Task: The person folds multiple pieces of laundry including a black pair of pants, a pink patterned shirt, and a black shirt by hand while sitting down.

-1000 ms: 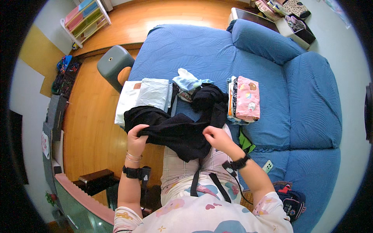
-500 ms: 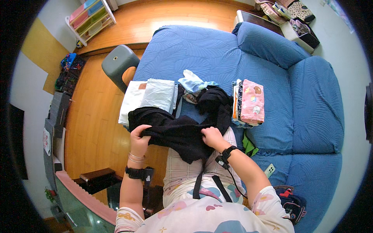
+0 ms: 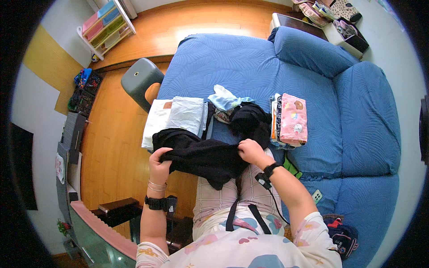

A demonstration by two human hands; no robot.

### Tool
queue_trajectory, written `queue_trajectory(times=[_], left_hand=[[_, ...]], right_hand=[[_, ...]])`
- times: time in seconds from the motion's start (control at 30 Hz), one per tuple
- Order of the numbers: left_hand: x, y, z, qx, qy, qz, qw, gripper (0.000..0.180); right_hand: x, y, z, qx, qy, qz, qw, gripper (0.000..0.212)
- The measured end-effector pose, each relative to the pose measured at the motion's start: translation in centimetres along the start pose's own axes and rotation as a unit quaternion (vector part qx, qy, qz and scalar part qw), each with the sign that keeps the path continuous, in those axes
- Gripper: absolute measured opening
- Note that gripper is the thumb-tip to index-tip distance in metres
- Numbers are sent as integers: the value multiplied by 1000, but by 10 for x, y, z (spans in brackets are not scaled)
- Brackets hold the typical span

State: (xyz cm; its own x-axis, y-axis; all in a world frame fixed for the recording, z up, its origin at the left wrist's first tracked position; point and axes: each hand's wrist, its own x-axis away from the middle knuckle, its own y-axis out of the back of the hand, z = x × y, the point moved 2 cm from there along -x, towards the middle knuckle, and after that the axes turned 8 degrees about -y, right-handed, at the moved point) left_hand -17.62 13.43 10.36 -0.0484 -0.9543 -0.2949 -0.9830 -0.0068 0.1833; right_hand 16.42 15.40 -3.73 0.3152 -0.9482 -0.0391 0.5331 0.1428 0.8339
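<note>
A black garment [image 3: 203,156] is stretched between my hands above my lap, its lower edge hanging over my thighs. My left hand [image 3: 160,164] grips its left end, thumb on top and fingers closed around the fabric. Pinched at its upper right corner is my right hand [image 3: 251,152], fingertips closed on the cloth. Just beyond that hand lies a black bundle [image 3: 250,119]; whether it belongs to the same garment I cannot tell. A light blue and white cloth [image 3: 225,98] lies crumpled behind the bundle.
Folded white and pale clothes [image 3: 185,115] are stacked on the left, partly under the black fabric. A folded stack topped with pink cloth [image 3: 294,119] stands on the blue sofa [image 3: 308,76] to the right. A grey stool [image 3: 143,78], a phone [image 3: 317,196] and a glass table [image 3: 100,243] surround me.
My right hand has moved slightly away from my body, drawing the fabric tauter. My left hand keeps its grip, and the whole view has shifted a little.
</note>
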Motion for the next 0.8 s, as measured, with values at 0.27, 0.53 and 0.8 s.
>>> queue_trajectory(times=[0.27, 0.53, 0.8], left_hand=[[-15, -6, -2, -123, -38, 74, 989, 24], [-20, -38, -4, -343, -110, 179, 916, 24], [6, 6, 38, -432, -7, 26, 901, 16]], right_hand=[[28, 136, 15, -164, -44, -244, 955, 12], [89, 208, 59, -183, -75, -195, 961, 15], [146, 215, 81, -168, -65, -13, 984, 29]])
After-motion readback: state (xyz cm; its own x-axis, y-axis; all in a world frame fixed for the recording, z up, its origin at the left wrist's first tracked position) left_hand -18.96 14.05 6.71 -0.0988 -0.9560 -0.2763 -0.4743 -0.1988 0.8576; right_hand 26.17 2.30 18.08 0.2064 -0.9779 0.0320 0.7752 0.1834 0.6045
